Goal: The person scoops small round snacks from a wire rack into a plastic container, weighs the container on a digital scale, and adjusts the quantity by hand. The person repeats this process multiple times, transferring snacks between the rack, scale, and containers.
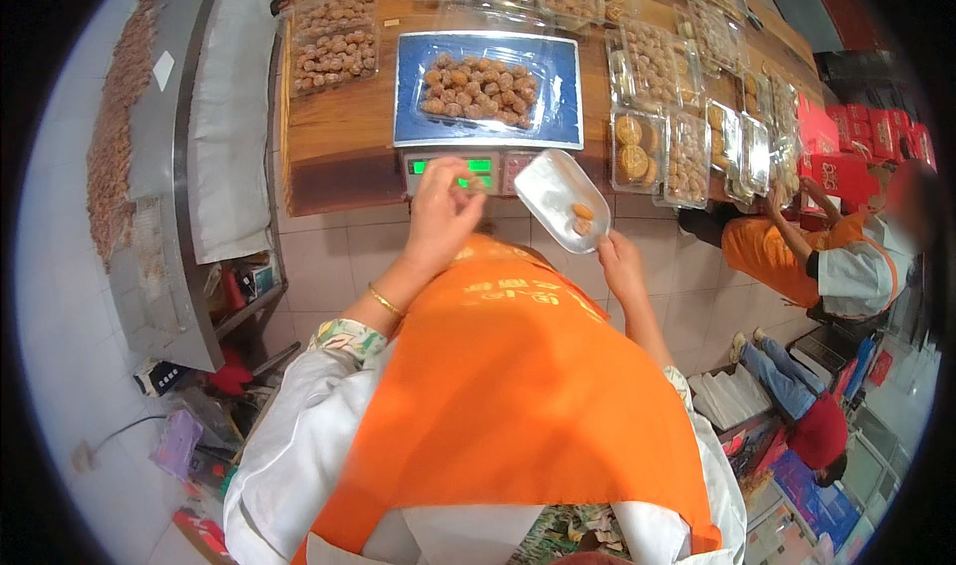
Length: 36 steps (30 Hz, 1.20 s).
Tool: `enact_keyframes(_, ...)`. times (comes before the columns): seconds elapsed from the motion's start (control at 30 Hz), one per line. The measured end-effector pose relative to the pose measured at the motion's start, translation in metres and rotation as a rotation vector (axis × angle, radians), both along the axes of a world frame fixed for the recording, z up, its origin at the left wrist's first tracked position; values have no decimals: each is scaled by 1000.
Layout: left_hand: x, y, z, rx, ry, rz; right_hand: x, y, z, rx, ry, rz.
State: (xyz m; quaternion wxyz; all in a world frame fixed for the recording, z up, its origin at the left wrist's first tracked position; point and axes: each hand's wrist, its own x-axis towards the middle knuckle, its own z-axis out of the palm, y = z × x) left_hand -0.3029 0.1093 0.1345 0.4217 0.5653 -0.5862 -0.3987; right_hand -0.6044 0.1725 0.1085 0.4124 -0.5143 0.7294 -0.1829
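Note:
My right hand (623, 263) grips the end of a shiny metal scoop (546, 189), tilted beside the scale, with a few brown pieces (583, 213) near its handle end. My left hand (444, 217) is raised in front of the scale's lit green display (480, 166), its fingers curled in toward the thumb; whatever they may hold is too blurred to make out. On the scale's blue platform (406, 117) rests an open clear plastic tray (544, 89). Round, sugar-dusted brown balls (480, 89) are heaped in it.
Filled clear boxes of brown balls (336, 55) stand at the table's left. More boxes (652, 62), some with round cookies (634, 149), line the right of the wooden table (329, 152). A co-worker in an orange apron (767, 256) reaches in at the right, near red boxes (876, 132).

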Motion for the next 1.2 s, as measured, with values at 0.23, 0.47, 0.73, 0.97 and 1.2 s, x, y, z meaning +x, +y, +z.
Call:
enact_keyframes(0.23, -12, -16, 19, -247, -313, -273, 48, -42, 14, 11, 3, 197)
enact_keyframes(0.47, 29, -35, 2, -322, -270, -22, 66, -49, 2, -41, 19, 276)
enact_keyframes(0.73, 88, -175, -95, 28, -31, 217, 43, -28, 1, 68, -5, 44)
enact_keyframes(0.97, 74, -261, -83, -1, -181, 290, 24, 5, -9, 65, -74, -184)
enact_keyframes(1.2, 143, -236, -52, -116, -263, 286, 36, 29, 5, 27, -105, -382)
